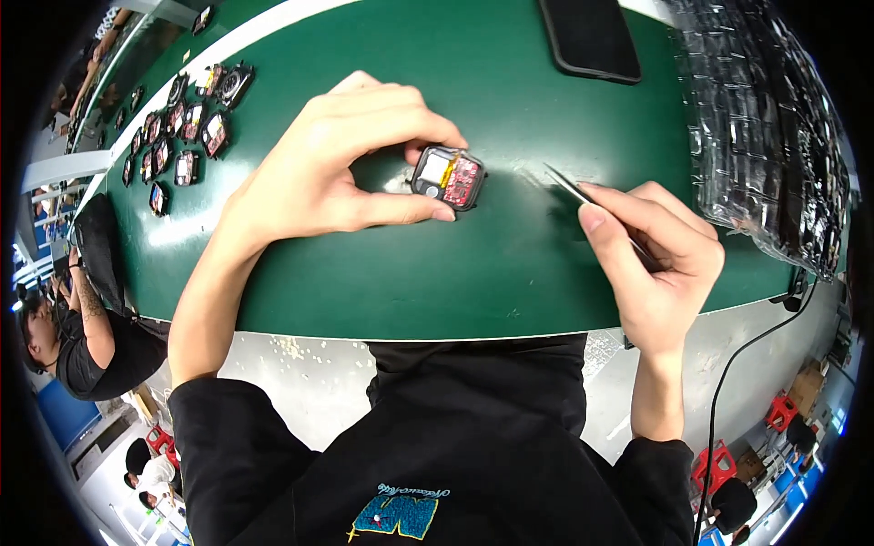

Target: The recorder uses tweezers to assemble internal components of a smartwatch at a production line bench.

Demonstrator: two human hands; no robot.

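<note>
Between the thumb and fingers of my left hand is an opened smartwatch case, lying face up at the middle of the green table. Inside it show a red circuit board, a silvery-white block and a strip of yellow tape. My right hand is closed round a pair of thin metal tweezers. Their tip points up and left, a short way to the right of the case and apart from it. The rear part of the tweezers is hidden in my palm.
Several more opened watch cases lie in a loose group at the left of the green table. A black phone rests at the far edge. Clear plastic packaging covers the right side, with a black cable hanging below. A person sits at left.
</note>
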